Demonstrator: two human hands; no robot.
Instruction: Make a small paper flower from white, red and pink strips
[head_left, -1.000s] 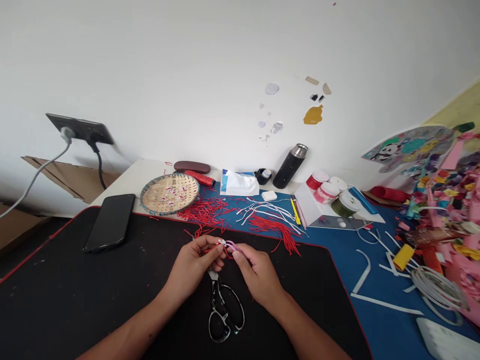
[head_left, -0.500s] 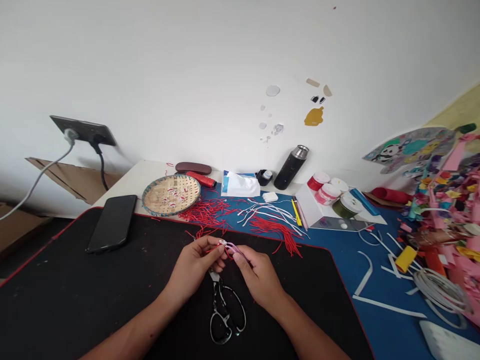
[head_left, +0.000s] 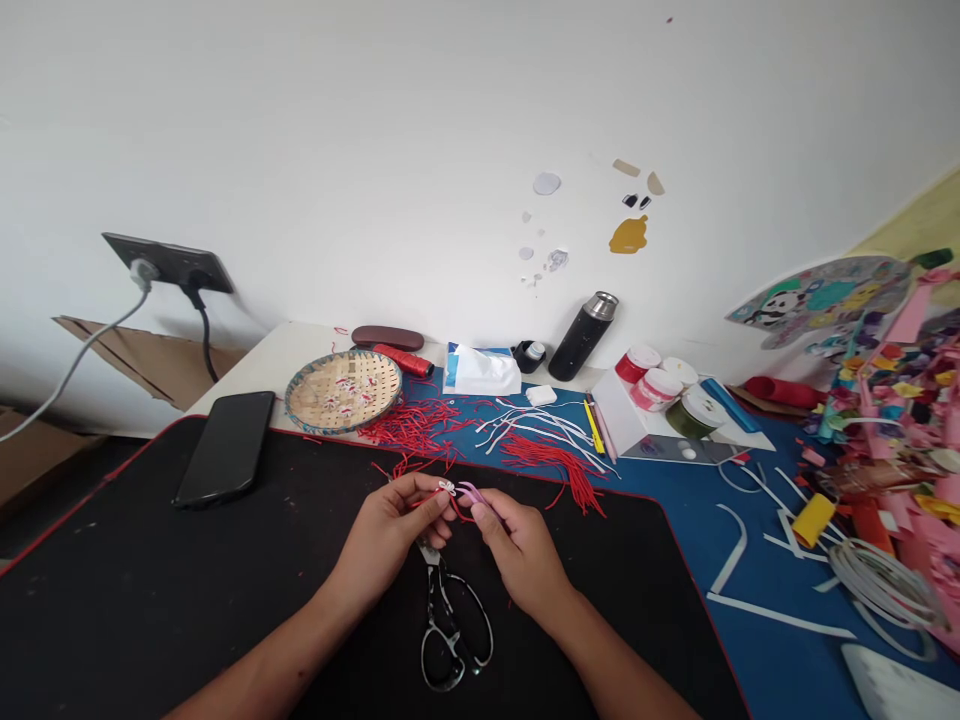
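Between the thumb and fingers of my left hand (head_left: 394, 525) is a small knot of red and white cord (head_left: 447, 487), its white loops showing above the fingertips. My right hand (head_left: 521, 545) is closed around pink-purple tweezers (head_left: 472, 492), whose curved tips point left at the knot; whether they touch it I cannot tell. Red cord ends hang between the hands. Below them a pair of scissors (head_left: 454, 630) with black handles lies on the black mat (head_left: 300, 570), its blades partly hidden by my left hand.
A woven basket (head_left: 307, 395) holds small red-white pieces. Beyond the mat lie red cords (head_left: 555, 460), white cords (head_left: 517, 425), a tissue pack (head_left: 480, 370) and a black flask (head_left: 583, 335). At left is a phone (head_left: 225, 450); spools (head_left: 694, 412) stand at right.
The tweezers' tips have drawn slightly right, away from the knot, and their curved ends show more plainly. White loops stand out more on the knot. Both hands stay nearly in place.
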